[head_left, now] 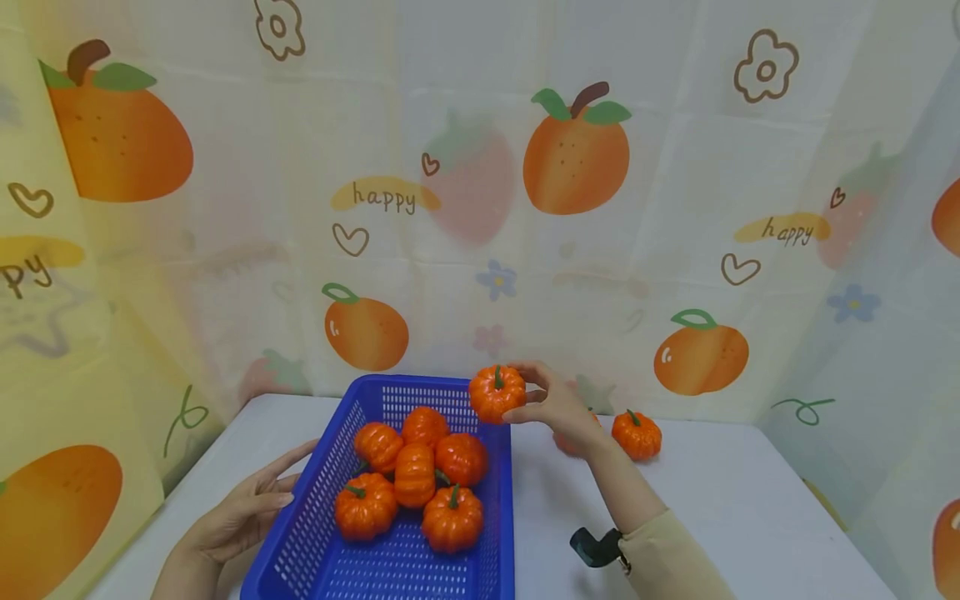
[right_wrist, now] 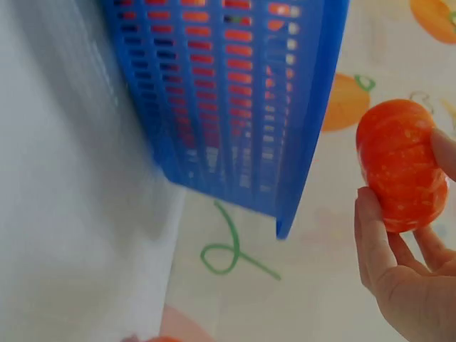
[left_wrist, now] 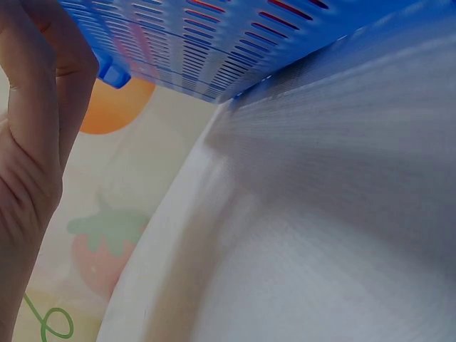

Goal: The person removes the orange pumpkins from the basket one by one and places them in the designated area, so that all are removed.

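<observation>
My right hand (head_left: 558, 410) pinches a small orange pumpkin (head_left: 495, 398) with a green stem, held above the far right corner of a blue plastic basket (head_left: 513, 525). In the right wrist view, thumb and fingers grip this pumpkin (right_wrist: 400, 167) from its sides, apart from the basket wall (right_wrist: 235, 107). Several similar pumpkins (head_left: 452, 520) lie inside the basket. At the basket's left side is my left hand (head_left: 236, 510), fingers loosely extended by the rim and holding nothing. The left wrist view shows that hand (left_wrist: 32, 121) near the slotted basket side; contact cannot be told.
Two more pumpkins stand on the white table (head_left: 720, 508) right of the basket: one pumpkin (head_left: 637, 435) in plain sight, the other partly behind my right forearm. A black strap-like piece (head_left: 595, 547) hangs at the right sleeve. A fruit-printed curtain (head_left: 465, 292) rises behind the table.
</observation>
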{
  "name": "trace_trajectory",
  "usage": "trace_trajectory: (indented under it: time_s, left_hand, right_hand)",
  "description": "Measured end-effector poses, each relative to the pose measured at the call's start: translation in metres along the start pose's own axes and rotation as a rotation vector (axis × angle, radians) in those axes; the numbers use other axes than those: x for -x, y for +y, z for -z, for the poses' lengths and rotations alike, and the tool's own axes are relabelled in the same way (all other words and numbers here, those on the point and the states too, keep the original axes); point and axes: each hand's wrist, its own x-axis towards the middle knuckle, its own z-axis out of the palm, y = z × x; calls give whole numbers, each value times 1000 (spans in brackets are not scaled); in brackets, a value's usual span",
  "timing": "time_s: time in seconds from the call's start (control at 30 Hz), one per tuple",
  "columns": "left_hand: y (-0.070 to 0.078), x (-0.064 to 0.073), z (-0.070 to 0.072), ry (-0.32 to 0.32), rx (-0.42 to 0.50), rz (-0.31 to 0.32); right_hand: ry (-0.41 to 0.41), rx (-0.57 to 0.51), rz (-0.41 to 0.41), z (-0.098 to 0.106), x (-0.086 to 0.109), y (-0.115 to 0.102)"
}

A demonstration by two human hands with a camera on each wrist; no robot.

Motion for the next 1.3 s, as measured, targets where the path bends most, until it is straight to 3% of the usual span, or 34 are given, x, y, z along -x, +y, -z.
trace_trajectory:
  time_s: [0.2, 0.4, 0.97, 1.3]
  left_hand:
    - [1, -1, 0, 0, -6, 0]
    - [1, -2, -1, 15, -12, 8]
    - [2, 0, 0, -18, -5, 13]
    - [2, 0, -1, 0, -7, 11]
  right_hand:
    - [79, 11, -11, 14, -1, 9]
    - [160, 66, -75, 27, 2, 14]
    - [286, 50, -111, 71, 13, 27]
    - [358, 42, -161, 98, 23, 42]
